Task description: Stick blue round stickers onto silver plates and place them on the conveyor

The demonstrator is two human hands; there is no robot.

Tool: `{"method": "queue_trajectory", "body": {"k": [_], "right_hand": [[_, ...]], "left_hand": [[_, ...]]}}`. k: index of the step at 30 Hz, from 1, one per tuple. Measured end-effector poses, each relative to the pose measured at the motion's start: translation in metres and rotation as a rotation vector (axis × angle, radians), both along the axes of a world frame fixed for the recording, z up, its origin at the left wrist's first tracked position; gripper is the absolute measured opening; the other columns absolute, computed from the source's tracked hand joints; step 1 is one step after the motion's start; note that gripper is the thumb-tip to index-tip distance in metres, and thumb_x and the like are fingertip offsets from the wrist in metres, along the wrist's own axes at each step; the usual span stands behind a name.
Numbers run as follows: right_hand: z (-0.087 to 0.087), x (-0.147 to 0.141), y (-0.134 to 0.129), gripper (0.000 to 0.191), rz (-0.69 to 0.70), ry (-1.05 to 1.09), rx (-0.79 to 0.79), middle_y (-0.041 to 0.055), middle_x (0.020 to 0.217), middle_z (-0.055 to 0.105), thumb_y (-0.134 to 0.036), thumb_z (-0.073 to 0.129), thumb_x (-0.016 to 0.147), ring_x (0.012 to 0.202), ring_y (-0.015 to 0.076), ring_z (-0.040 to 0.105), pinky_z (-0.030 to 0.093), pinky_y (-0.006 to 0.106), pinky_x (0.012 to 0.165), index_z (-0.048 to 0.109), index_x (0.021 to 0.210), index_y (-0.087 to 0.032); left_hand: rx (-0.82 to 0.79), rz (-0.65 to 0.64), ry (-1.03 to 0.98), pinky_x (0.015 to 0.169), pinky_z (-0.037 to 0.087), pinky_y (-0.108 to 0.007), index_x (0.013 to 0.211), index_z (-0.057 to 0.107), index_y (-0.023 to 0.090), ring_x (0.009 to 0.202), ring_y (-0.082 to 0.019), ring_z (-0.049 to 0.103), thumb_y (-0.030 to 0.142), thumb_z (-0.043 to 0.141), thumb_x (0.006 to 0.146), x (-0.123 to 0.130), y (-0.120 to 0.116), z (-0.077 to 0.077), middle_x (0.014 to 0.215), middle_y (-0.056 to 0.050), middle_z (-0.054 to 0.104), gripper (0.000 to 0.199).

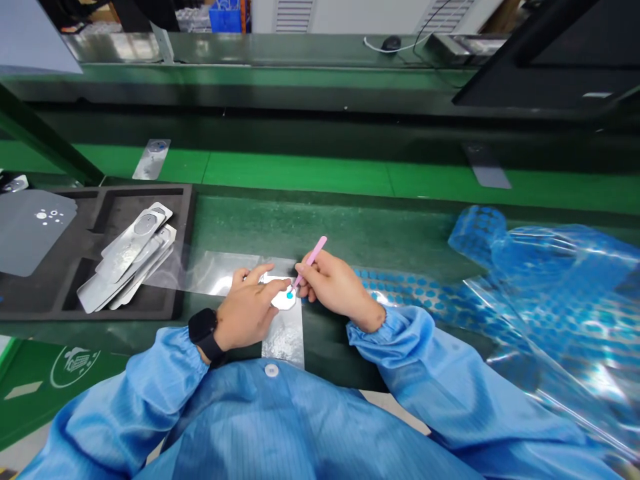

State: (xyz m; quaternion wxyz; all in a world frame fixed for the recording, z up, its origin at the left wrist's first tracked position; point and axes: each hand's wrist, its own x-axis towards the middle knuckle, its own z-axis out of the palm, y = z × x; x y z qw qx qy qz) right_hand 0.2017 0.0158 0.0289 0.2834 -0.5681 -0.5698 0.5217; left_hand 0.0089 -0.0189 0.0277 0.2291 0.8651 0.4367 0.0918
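Observation:
On the dark green bench lies a shiny silver plate (283, 341), its upper part taken up by a white rounded area (284, 304). A small blue dot (290, 295) sits on that white area. My left hand (250, 303) rests over the plate's left side, its fingers spread and fingertips touching the white area. Between the fingers of my right hand (333, 280) is a pair of pink tweezers (313, 259), tilted, with the tips down at the blue dot. Whether the tips grip the dot is too small to tell.
A black foam tray (183, 267) at left holds a stack of silver plates (133, 253) and a grey sheet (30, 230). Clear film with blue dots (415, 290) runs right into a heap of blue film (565, 267). Single plates (153, 159) lie on the green strip behind.

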Motion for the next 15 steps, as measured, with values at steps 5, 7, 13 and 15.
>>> {"method": "queue_trajectory", "body": {"k": [5,7,13,15], "right_hand": [[0.0005,0.0000,-0.0027,0.012,-0.031,-0.001,0.016,-0.0034,0.051,0.064,-0.026,0.054,0.087,0.039,0.0115,0.058,0.045,0.020,0.040,0.049,0.077,-0.021],[0.0004,0.0004,-0.0038,0.011,-0.022,-0.013,0.030,-0.0031,0.052,0.064,-0.026,0.054,0.087,0.039,0.0118,0.059,0.046,0.021,0.041,0.049,0.078,-0.022],[0.0011,0.0005,-0.0049,0.011,0.000,-0.046,0.043,-0.0028,0.051,0.064,-0.027,0.053,0.087,0.041,0.0143,0.060,0.047,0.023,0.043,0.048,0.078,-0.022],[0.0008,0.0005,-0.0050,0.010,0.003,-0.056,0.049,-0.0024,0.052,0.065,-0.027,0.053,0.087,0.042,0.0150,0.061,0.048,0.024,0.044,0.049,0.079,-0.022]], "left_hand": [[0.017,-0.003,0.008,0.097,0.028,-0.053,0.128,0.049,0.018,0.138,-0.031,0.035,0.007,0.051,0.082,0.0004,-0.0006,-0.0005,0.125,-0.012,0.065,0.047],[0.013,-0.003,0.012,0.097,0.027,-0.053,0.127,0.050,0.018,0.138,-0.032,0.034,0.007,0.051,0.081,0.0006,-0.0006,-0.0007,0.127,-0.012,0.064,0.047],[0.012,0.000,0.004,0.096,0.026,-0.053,0.126,0.051,0.020,0.138,-0.032,0.033,0.006,0.051,0.081,0.0008,-0.0007,-0.0010,0.129,-0.009,0.063,0.047],[0.017,-0.010,0.003,0.096,0.026,-0.053,0.124,0.052,0.020,0.138,-0.033,0.032,0.005,0.051,0.081,0.0007,-0.0009,-0.0009,0.131,-0.008,0.062,0.046]]}}
